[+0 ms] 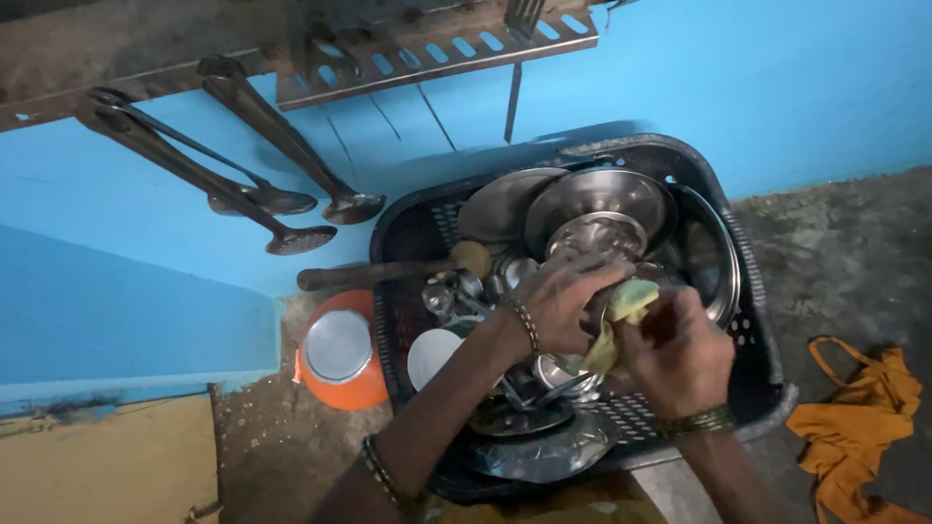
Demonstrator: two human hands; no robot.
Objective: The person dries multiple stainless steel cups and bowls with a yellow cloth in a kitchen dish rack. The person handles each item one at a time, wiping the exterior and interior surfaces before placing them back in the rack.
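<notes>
My left hand (563, 296) grips a steel vessel (607, 291) over the black basket (767, 359). My right hand (680, 354) is clenched on a yellow cloth (621, 311) touching it, mid-basket.

The steel vessel (594, 309) gripped between the left hand (561, 303) and right hand (678, 351) is mostly covered by them, so its shape cannot be told. The yellow cloth (621, 312) is half hidden under the right fingers. Both forearms are cut off at the lower edge. Small utensils (456, 291) at the basket's centre are blurred. The rack (427, 53) is cropped at the top.
</notes>
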